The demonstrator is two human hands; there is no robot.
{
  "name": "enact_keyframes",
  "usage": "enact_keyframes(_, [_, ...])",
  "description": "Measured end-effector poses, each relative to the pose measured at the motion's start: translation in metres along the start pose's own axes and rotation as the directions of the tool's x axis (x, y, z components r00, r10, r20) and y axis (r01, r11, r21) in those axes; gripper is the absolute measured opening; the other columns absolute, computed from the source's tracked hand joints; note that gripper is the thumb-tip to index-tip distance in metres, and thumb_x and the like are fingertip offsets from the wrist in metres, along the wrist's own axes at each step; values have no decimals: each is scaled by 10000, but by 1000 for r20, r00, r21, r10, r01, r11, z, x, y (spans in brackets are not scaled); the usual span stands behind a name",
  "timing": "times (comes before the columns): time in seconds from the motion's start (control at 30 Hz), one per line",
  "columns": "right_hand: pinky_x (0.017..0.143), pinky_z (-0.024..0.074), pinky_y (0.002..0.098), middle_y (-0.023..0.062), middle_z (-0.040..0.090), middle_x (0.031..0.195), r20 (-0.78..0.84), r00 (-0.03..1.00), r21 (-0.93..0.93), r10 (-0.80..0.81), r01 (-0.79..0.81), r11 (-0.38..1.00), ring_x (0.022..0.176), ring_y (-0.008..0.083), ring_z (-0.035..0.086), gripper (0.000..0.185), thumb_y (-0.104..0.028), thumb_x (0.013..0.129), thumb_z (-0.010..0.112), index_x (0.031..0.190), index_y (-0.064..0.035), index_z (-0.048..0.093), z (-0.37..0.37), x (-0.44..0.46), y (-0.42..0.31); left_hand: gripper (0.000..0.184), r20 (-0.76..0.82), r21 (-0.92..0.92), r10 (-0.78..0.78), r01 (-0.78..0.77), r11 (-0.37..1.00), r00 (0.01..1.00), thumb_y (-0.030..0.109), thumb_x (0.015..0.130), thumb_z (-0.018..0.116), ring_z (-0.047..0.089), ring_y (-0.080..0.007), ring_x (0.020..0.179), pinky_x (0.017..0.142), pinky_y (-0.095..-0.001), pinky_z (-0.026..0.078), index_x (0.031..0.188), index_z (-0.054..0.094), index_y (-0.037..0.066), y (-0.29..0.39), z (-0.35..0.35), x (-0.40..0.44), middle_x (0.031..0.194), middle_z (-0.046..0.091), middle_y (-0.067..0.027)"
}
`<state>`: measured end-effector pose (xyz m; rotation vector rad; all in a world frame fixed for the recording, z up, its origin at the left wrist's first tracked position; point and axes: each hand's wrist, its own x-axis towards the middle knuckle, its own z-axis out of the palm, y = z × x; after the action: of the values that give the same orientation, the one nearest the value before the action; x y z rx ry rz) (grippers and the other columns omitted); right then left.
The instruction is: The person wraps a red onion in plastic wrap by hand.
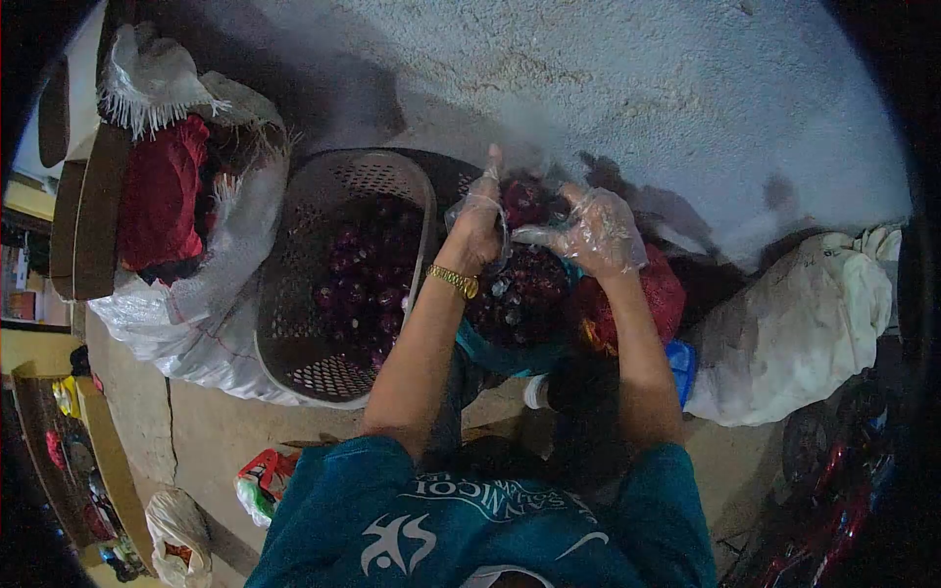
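Observation:
My left hand (477, 220), in a clear plastic glove with a gold watch at the wrist, is open with its fingers stretched toward the wall. Opposite it my right hand (600, 233), also in clear plastic, is open, its thumb and fingers apart. A dark red, onion-like clump (526, 203) shows between the hands; whether either touches it I cannot tell. Below them a teal basin (490, 355) holds dark purple pieces and skins (520, 294). Left of my left hand stands a grey perforated basket (279, 304) with many purple-red onions (368, 269) inside.
A white woven sack (216, 323) with a red cloth (165, 196) stands at the left. A red bag (662, 299), a blue object (680, 367) and a pale sack (799, 318) lie to the right. The rough wall (637, 88) runs close behind. Plastic bags (263, 485) are on the floor.

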<state>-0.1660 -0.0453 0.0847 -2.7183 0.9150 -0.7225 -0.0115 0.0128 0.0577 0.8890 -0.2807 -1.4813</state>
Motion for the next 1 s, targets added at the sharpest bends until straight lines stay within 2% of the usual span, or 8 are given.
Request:
enact_keyframes(0.3, [621, 505, 430, 204, 643, 729, -66, 996, -29, 63, -65, 997, 688, 378, 631, 672, -626, 601, 723, 889, -24, 645, 7, 3, 4, 491, -101, -5, 113, -114, 993, 988, 479, 928, 447, 608, -212, 985, 846, -363, 498, 1145, 541, 49, -1, 5, -3, 1097, 613, -90])
enact_keyframes(0.37, [672, 498, 422, 222, 643, 770, 59, 981, 58, 186, -190, 980, 747, 364, 634, 735, -602, 603, 740, 931, 46, 623, -1, 5, -7, 413, -172, -177, 135, -166, 970, 976, 402, 937, 467, 610, -223, 981, 851, -369, 498, 1134, 538, 46, -3, 4, 0, 1091, 614, -95])
enact_keyframes(0.47, [689, 499, 426, 237, 639, 775, 79, 979, 92, 188, -195, 976, 758, 377, 632, 795, -599, 591, 751, 980, 77, 595, -7, 9, -19, 371, -214, -284, 111, -170, 944, 971, 372, 941, 463, 610, -227, 977, 864, -373, 496, 1107, 545, 50, -2, 4, -3, 1070, 617, -93])
enact_keyframes(0.6, [711, 498, 426, 245, 640, 810, 145, 969, 58, 199, -209, 976, 784, 379, 634, 817, -604, 591, 749, 1017, 73, 582, -5, 10, -19, 335, -118, -379, 99, -137, 915, 988, 331, 942, 451, 610, -235, 973, 879, -383, 494, 1102, 545, 51, -7, -5, 2, 1067, 616, -97])
enact_keyframes(0.7, [723, 498, 425, 252, 639, 850, 39, 989, 30, 142, -143, 989, 811, 372, 635, 802, -603, 593, 747, 991, 75, 589, 2, 8, -16, 338, -211, -144, 237, -270, 952, 948, 322, 938, 445, 611, -242, 974, 884, -392, 494, 1105, 548, 46, -6, 0, -3, 1066, 617, -105])
enact_keyframes(0.77, [742, 502, 418, 240, 643, 895, 0, 993, 37, 117, -117, 992, 839, 363, 635, 791, -626, 595, 730, 978, 54, 602, 3, 7, -17, 330, -126, -322, 197, -228, 919, 972, 315, 929, 457, 614, -249, 962, 877, -394, 498, 1079, 562, 41, -8, -8, 5, 1055, 619, -110])
enact_keyframes(0.9, [748, 505, 410, 217, 650, 891, 13, 987, 14, 161, -161, 987, 832, 356, 635, 756, -645, 598, 711, 949, 19, 621, -8, 7, -28, 345, -95, -364, 173, -195, 911, 980, 336, 930, 450, 621, -251, 940, 863, -388, 502, 1049, 579, 40, -5, -10, 4, 1012, 632, -113])
enact_keyframes(1.0, [646, 508, 437, 169, 653, 776, -30, 994, 11, 104, -103, 995, 741, 348, 641, 720, -649, 590, 705, 984, -51, 630, -4, 7, -26, 374, -149, -304, 203, -240, 922, 968, 358, 938, 428, 632, -253, 907, 847, -394, 510, 1044, 590, 38, -4, -8, 6, 982, 645, -118])
